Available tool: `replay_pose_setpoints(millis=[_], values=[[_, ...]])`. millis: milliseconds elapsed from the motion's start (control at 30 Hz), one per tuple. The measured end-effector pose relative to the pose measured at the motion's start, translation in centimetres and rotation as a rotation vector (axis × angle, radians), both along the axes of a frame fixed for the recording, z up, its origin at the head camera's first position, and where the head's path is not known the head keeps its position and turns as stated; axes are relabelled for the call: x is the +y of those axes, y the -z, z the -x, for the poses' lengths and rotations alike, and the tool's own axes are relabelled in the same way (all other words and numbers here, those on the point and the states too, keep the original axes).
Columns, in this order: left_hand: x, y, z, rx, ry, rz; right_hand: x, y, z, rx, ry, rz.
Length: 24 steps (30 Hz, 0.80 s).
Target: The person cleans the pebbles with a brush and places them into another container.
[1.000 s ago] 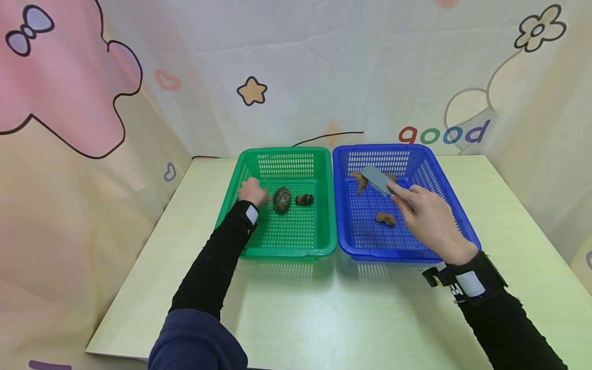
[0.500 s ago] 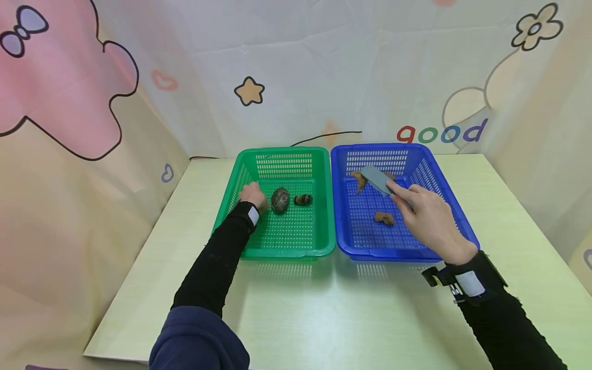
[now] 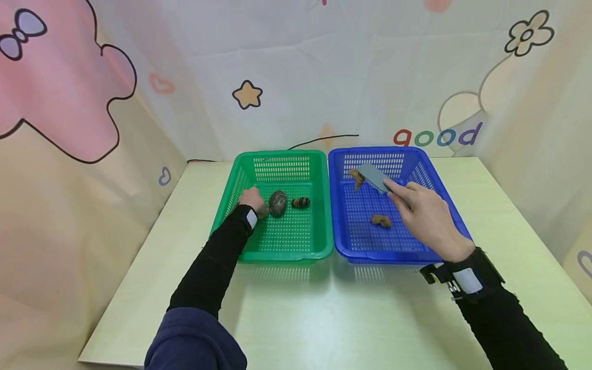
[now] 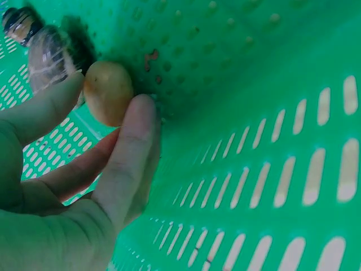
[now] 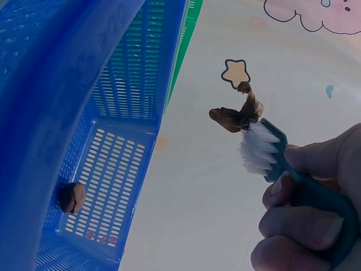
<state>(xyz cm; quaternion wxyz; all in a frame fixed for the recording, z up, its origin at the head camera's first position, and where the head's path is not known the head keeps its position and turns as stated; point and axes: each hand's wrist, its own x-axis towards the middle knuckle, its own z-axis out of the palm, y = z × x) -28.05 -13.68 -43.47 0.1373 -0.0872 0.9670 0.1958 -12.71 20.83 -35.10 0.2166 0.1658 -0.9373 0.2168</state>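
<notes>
My left hand [image 3: 253, 200] reaches into the green basket [image 3: 273, 255] near its left wall. In the left wrist view, thumb and fingers [image 4: 138, 121] pinch a smooth tan-orange stone [image 4: 108, 93]. Beside it lie a dark stone with pale veins [image 3: 278, 203] and a smaller dark striped stone [image 3: 300, 203]. Over the blue basket [image 3: 388, 255], my right hand [image 3: 425, 218] grips a teal-grey brush [image 3: 372, 176]. The right wrist view shows its white bristles [image 5: 259, 149] against a curled brown dried piece [image 5: 228, 119].
Another brown piece [image 3: 381, 221] lies on the blue basket's floor. Both baskets stand side by side on a pale table [image 3: 296, 318]. Behind them hangs a printed cloth [image 3: 296, 67].
The head view has shifted a little. My left hand is slightly closer to the dark stone. A brown bit seen behind the brush before is now hidden. My right hand keeps its grip.
</notes>
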Motion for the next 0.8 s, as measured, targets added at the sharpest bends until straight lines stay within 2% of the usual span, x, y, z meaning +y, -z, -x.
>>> replay_pose_setpoints(millis=[100, 200, 300, 333, 367, 400, 467, 533, 567, 600, 667, 733, 800], values=[[-0.1, -0.7, -0.5, 0.030, 0.032, 0.001, -0.1, -0.1, 0.1, 0.004, -0.002, -0.005], [0.2, -1.9, -0.6, 0.091, 0.042, -0.025, -0.2, -0.2, 0.2, 0.008, -0.007, -0.007], [0.8, -3.1, -0.7, 0.171, 0.085, -0.118, -0.3, -0.3, 0.4, 0.013, -0.010, -0.008], [0.8, -2.3, 0.7, 0.223, 0.102, -0.144, -0.3, -0.4, 0.4, 0.016, -0.013, -0.008], [0.8, -1.2, 2.4, 0.227, 0.120, -0.183, -0.3, -0.5, 0.5, 0.019, -0.015, -0.009], [0.8, 0.1, 4.1, 0.275, 0.165, -0.226, -0.3, -0.6, 0.6, 0.021, -0.017, -0.008], [1.3, 1.7, 6.4, 0.319, 0.246, -0.287, -0.4, -0.8, 0.7, 0.026, -0.021, -0.008], [2.1, 2.6, 8.3, 0.343, 0.305, -0.342, -0.4, -0.9, 0.7, 0.032, -0.026, -0.009], [2.8, 1.3, 7.3, 0.320, 0.339, -0.380, -0.5, -1.0, 0.8, 0.035, -0.028, -0.009], [3.6, -0.4, 5.7, 0.343, 0.379, -0.410, -0.5, -1.1, 0.8, 0.036, -0.031, -0.010], [5.2, -4.2, 2.3, 0.314, 0.423, -0.465, -0.6, -1.2, 0.9, 0.038, -0.036, -0.010], [6.5, -7.1, -0.5, 0.303, 0.482, -0.510, -0.7, -1.4, 1.0, 0.035, -0.044, -0.005], [7.6, -8.9, -2.3, 0.283, 0.523, -0.539, -0.7, -1.5, 1.1, 0.026, -0.053, 0.003]])
